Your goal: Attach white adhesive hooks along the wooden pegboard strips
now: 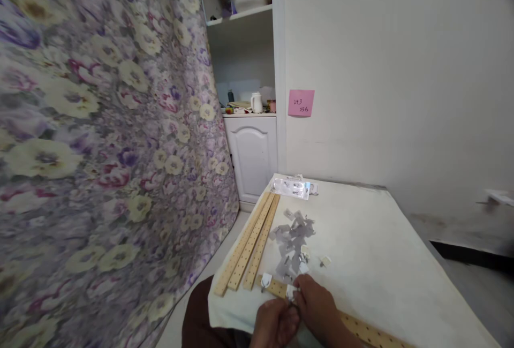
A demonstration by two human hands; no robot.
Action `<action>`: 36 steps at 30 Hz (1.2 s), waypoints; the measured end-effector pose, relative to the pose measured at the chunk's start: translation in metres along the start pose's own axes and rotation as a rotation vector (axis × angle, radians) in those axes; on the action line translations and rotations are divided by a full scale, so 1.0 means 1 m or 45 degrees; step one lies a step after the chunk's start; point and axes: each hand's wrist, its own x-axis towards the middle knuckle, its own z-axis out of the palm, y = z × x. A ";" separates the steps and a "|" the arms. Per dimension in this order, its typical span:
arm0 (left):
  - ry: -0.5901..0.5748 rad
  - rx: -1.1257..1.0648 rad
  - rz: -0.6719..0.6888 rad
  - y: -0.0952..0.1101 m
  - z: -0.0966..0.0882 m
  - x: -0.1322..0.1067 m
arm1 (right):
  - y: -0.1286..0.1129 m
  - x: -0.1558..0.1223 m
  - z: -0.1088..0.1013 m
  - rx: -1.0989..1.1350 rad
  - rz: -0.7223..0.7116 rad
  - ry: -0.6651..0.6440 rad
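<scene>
Landmark: the perforated wooden strip [361, 327] lying across the near edge of the desk [385, 241].

Left of and beyond its end, three more perforated strips [251, 243] lie side by side, with no hooks visible on them. On the landmark strip itself, one white hook [265, 281] sits at the left end; a second white hook [291, 292] is at the fingertips. The left hand [275, 324] and right hand [317, 305] are pressed together over this second hook; exact grip cannot be told.

Beyond the strip, a pile of grey backing pieces [291, 241] and two loose white hooks [324, 261] remain. Judgement: early stage, most hooks unfitted.
</scene>
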 end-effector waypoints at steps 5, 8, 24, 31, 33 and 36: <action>0.048 0.081 0.008 -0.001 0.002 0.000 | 0.001 0.001 0.000 0.022 -0.010 0.018; 0.046 0.081 0.009 -0.001 0.002 -0.002 | 0.002 0.003 0.000 0.026 0.004 0.001; -0.004 0.100 0.024 -0.007 -0.007 0.008 | 0.001 0.002 0.000 0.051 -0.032 0.001; 0.018 0.103 0.029 -0.005 -0.005 0.005 | 0.004 -0.002 0.005 0.099 -0.102 0.026; 0.034 0.102 0.027 -0.004 -0.004 0.004 | 0.002 -0.004 0.004 0.109 -0.107 0.039; 0.030 0.091 0.036 -0.003 -0.003 0.002 | -0.002 -0.006 0.001 0.108 -0.127 0.041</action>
